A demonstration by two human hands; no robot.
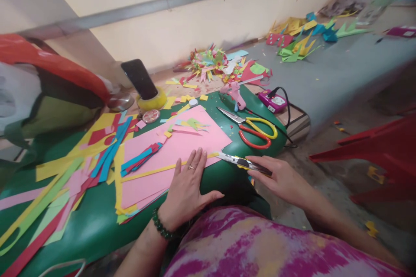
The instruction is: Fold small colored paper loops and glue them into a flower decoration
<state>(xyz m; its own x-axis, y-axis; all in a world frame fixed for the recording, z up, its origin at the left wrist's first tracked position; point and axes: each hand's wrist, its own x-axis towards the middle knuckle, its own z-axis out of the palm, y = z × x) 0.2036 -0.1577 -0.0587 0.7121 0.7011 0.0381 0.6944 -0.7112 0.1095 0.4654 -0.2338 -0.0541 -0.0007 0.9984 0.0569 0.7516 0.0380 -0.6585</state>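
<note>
My left hand (188, 181) lies flat with fingers spread, pressing a thin yellow paper strip (149, 172) onto a stack of pink paper (182, 151). In my right hand (282, 177) is a utility knife (243, 162), its metal end touching or close to the strip's right end. Small bundled blue and red strips (141, 158) rest on the pink sheet, with loose green and pink scraps (191, 125) behind them. Scissors (250, 127) with red and yellow handles lie just beyond the knife, blades slightly apart.
A pink glue gun (235, 95) and a purple power socket (273, 101) with a black cord sit at back right. A phone (139, 78) leans on a yellow tape roll (152, 99). Long paper strips (65, 181) cover the left side. A red chair (377, 160) stands right.
</note>
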